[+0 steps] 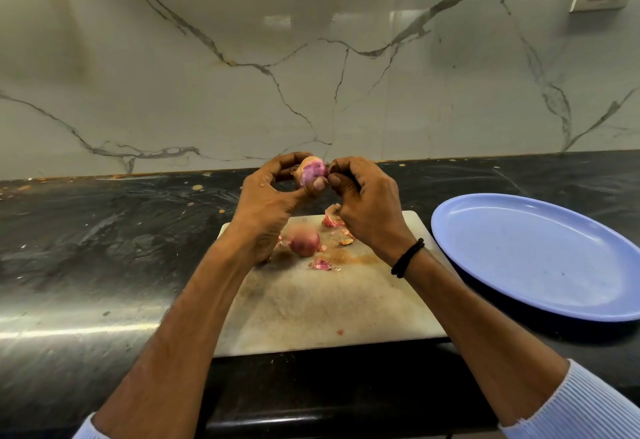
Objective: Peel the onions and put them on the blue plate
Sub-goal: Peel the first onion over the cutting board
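- L hand [273, 203] gripped a part-peeled onion [311, 171], thumb + fingers curled round it, held up over the board's [329, 307] 12 o'clock edge.
- R hand [363, 206] pinched the onion at its 3 o'clock side (fingers curled tight).
- 2nd onion [304, 243], skin on, lay on the board toward 12 o'clock, w/ peel scraps [332, 220] near it.
- At 3 o'clock of the board sat the blue plate [540, 255], on the counter [104, 248].
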The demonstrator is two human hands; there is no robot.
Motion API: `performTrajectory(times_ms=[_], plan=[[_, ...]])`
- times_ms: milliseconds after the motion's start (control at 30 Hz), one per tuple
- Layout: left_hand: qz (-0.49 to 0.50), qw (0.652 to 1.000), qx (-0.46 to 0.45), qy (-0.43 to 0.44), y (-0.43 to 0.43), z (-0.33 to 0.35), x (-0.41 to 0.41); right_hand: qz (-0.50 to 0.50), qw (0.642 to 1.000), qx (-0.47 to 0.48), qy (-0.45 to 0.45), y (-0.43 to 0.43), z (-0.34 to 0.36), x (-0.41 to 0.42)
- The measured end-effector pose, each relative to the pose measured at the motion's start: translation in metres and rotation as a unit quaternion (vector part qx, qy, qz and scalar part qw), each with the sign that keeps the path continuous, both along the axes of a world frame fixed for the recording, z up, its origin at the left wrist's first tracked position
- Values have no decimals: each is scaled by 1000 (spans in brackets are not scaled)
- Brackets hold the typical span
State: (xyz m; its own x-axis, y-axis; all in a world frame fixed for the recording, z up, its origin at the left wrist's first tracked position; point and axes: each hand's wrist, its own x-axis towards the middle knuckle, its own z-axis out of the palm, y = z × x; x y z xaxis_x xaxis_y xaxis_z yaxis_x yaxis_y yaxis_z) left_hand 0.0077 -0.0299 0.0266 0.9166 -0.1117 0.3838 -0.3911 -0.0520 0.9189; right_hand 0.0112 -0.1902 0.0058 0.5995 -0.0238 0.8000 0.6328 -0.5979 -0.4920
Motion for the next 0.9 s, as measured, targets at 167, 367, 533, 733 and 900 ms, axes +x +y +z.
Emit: performTrajectory(times_ms=[167, 367, 533, 733, 900], plan=[[-95, 964, -206, 138, -1, 9, -3, -17, 999, 48, 6, -4, 2, 2], [-92, 936, -262, 214, -2, 15, -10, -70, 995, 71, 2, -8, 2, 4], [-87, 934, -269, 220, -2, 16, -10, 18, 995, 74, 58, -5, 3, 2], [-83, 941, -248, 216, -3, 14, -9, 16, 1000, 15, -11, -1, 2, 0], [-97, 937, -268, 203, -3, 13, -8, 40, 995, 87, 18, 2, 3, -2]])
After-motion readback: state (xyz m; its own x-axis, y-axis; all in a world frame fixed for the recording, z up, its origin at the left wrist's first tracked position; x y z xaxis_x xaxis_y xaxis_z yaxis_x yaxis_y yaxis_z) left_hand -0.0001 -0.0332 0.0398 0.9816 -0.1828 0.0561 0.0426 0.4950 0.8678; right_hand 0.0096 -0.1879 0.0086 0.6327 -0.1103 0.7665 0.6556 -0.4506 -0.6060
